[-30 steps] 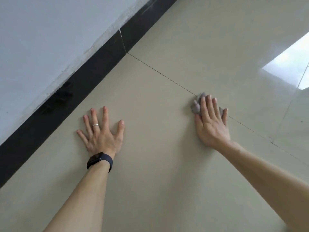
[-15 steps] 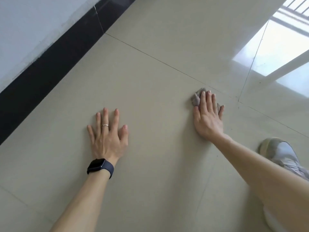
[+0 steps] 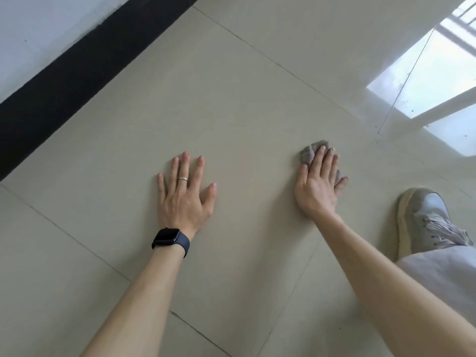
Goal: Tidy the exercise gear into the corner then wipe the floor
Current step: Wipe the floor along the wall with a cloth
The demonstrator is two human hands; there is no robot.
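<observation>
The wiping stage of the task is judged to be under way. A small grey cloth is pressed flat against the pale tiled floor by the right hand. Its fingers are laid straight and close together over the cloth, with nothing curled round or pinched. Only the cloth's far edge and a scrap beside the little finger are left showing.

The left hand is planted palm-down on the same tile, well apart from the cloth, fingers spread and straight, nothing held. It appears to be used as a prop. A ring and a dark watch are worn on that side.

The cloth is placed out on the open floor, away from the edge where the black skirting meets the white wall. A grey shoe is set down near the wiping hand, on its right.

No exercise gear and no corner can be seen, so whether the tidying is finished cannot be told. It is presumed done, given that wiping is in hand. No wet trace or dirt can be made out on the tiles, so how much floor is left cannot be judged.
</observation>
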